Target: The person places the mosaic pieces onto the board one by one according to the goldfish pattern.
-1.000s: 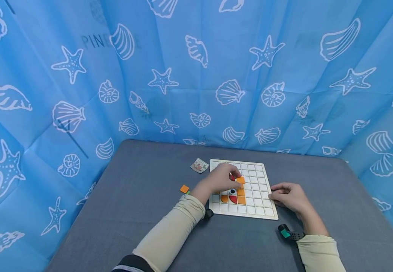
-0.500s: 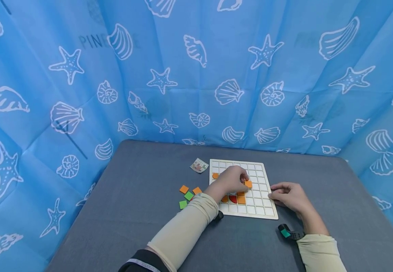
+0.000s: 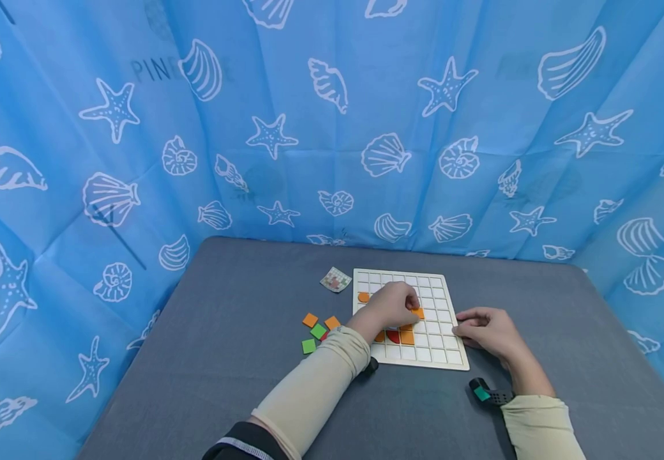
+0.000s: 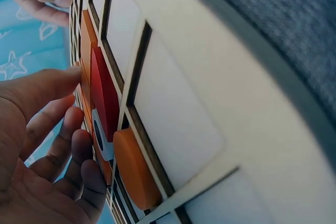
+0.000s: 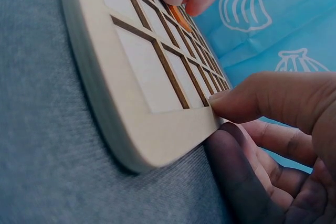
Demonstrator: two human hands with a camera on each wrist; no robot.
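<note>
A pale wooden grid board [image 3: 435,360] lies on the table in the head view. Over its middle is my left hand [image 3: 391,305], thumb and fingertips pinching an orange square tile [image 3: 418,313] at the grid. Beside it on the board are another orange square tile [image 3: 407,337], a red rounded piece [image 4: 105,95], a white piece with a dark oval [image 4: 102,135] and an orange round piece [image 4: 135,169]. My right hand [image 3: 490,331] grips the board's right edge, its thumb on the top face in the right wrist view. The left hand and sleeve hide part of the grid.
Left of the board lie loose green tiles [image 3: 309,346] and orange tiles [image 3: 310,319], partly behind the left sleeve. A small patterned card [image 3: 335,280] sits at the board's upper left. A blue shell-print curtain [image 3: 332,128] hangs behind the grey table [image 3: 240,306].
My left hand has moved right and slightly down with the orange square tile, then stayed nearly still there. More loose tiles show left of its sleeve. The right hand has kept its place.
</note>
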